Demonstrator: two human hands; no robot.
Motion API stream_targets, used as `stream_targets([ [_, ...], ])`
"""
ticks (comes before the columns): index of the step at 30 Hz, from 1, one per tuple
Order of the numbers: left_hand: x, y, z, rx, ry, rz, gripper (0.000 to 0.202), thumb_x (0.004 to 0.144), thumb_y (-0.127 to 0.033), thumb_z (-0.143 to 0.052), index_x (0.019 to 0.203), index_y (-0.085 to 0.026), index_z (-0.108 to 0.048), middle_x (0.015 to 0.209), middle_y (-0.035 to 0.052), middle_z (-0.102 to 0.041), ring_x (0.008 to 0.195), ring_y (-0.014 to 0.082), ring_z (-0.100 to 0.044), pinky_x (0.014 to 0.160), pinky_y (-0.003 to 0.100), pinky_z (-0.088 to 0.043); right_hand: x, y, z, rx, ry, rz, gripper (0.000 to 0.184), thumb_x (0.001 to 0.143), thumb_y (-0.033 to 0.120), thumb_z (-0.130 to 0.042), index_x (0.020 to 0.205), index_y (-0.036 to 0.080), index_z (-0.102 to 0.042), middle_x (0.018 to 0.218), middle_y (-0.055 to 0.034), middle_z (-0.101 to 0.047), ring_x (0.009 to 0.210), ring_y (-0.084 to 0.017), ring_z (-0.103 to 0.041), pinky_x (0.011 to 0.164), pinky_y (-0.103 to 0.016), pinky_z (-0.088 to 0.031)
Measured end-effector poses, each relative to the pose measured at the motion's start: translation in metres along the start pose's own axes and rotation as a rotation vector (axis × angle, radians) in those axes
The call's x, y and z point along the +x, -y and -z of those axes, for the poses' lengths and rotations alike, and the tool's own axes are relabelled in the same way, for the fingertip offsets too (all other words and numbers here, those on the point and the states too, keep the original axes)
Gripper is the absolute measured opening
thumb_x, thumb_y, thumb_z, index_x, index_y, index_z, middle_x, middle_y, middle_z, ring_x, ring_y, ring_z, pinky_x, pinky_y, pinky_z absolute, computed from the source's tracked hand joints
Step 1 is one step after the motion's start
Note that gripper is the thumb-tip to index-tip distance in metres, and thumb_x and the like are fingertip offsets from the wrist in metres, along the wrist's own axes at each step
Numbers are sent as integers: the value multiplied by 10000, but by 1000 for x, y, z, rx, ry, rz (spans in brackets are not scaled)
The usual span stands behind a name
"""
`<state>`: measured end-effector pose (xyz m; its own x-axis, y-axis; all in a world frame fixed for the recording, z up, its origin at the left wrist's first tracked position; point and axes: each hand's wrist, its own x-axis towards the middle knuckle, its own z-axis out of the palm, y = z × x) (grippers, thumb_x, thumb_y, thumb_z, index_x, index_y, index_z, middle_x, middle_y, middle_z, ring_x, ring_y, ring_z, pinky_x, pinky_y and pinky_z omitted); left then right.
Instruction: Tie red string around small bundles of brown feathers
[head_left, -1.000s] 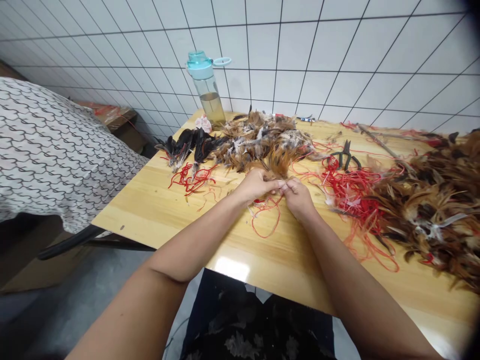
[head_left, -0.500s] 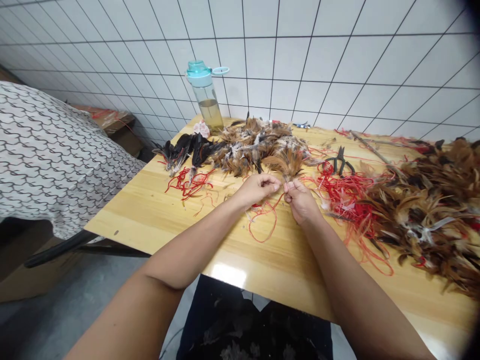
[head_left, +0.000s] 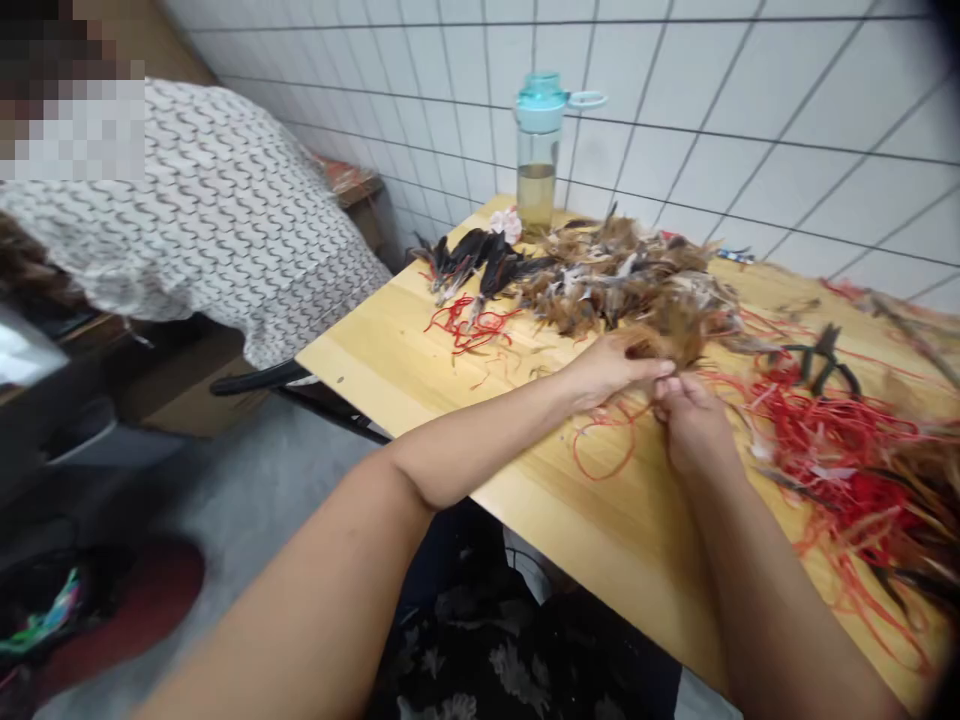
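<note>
Pale wooden table (head_left: 420, 340) fills the view, with a big heap of brown and black feathers (head_left: 600, 270) along the back. Both forearms stretch out over the table's near edge, wrists low, hands meeting just in front of the heap. The right hand (head_left: 694, 425) is curled tight round the quill end of a small fan-shaped tuft of brown feathers (head_left: 671, 340). The left hand (head_left: 611, 368) has its fingertips pinched closed against that same spot, though whether on quill or cord is too blurred to tell. A thin red cord (head_left: 600, 455) loops below. It looks like binding work at the tuft's base, which calls for a firm pinch and taut cord.
</note>
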<state>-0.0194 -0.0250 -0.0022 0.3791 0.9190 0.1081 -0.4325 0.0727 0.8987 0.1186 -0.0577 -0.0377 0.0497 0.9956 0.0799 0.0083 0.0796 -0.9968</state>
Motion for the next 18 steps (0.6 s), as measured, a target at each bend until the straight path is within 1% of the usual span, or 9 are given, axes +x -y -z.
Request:
stream_targets([
  [2,6,-15,10,-27,-36,-39,148,673,-52,-701,781,-140,-654,777,20,-644,734,99,-572,759,262,-441,0,3,-1,84,-42,-40,292,742,362,-705,640,208,-478,597,42,-391,519,-86,-302,447,-247,-228],
  [3,9,-25,16,34,-91,-55,168,702,-55,-687,842,-144,-660,794,18,-638,725,90,-556,742,256,-429,0,5,-2,119,-55,-50,305,715,337,-731,638,205,-467,617,42,-419,525,-79,-319,446,-236,-236],
  [6,10,-65,39,302,-331,-219,101,778,-74,-631,858,-134,-644,759,4,-597,681,75,-487,726,250,-399,2,10,-3,194,-111,-81,351,647,297,-779,623,201,-442,646,42,-444,542,-70,-341,439,-212,-244],
  [8,1,-93,57,452,-449,-318,74,804,-100,-613,865,-137,-633,788,0,-594,745,94,-516,756,257,-396,3,12,-3,224,-127,-96,355,622,289,-787,611,202,-443,652,37,-436,551,-73,-339,435,-213,-241],
  [11,-26,-122,89,742,-516,-358,12,793,-134,-635,804,-128,-633,807,14,-593,856,144,-546,791,269,-389,5,11,-2,231,-110,-74,357,621,305,-785,600,211,-442,664,25,-425,556,-86,-336,430,-235,-230],
  [12,-37,-126,101,884,-511,-331,17,769,-132,-653,771,-129,-636,786,19,-590,868,160,-545,799,277,-391,5,11,-2,229,-100,-64,357,633,321,-782,602,215,-442,668,21,-423,555,-90,-336,427,-241,-229],
  [14,-58,-124,121,1194,-496,-221,59,721,-140,-679,689,-140,-630,718,27,-573,845,183,-541,808,300,-396,5,9,-1,229,-93,-60,354,659,352,-774,608,219,-449,673,15,-424,552,-92,-339,426,-246,-234],
  [16,-72,-114,135,1435,-477,-69,70,711,-174,-682,665,-154,-633,687,36,-559,813,198,-539,802,317,-403,4,9,-2,230,-103,-77,356,660,358,-778,605,217,-456,670,13,-434,547,-87,-339,424,-240,-236],
  [18,-79,-99,143,1561,-481,28,63,739,-222,-660,723,-161,-654,734,54,-575,804,210,-543,794,331,-414,4,9,-2,227,-108,-96,357,653,355,-783,599,213,-460,668,14,-448,540,-80,-337,423,-231,-236],
])
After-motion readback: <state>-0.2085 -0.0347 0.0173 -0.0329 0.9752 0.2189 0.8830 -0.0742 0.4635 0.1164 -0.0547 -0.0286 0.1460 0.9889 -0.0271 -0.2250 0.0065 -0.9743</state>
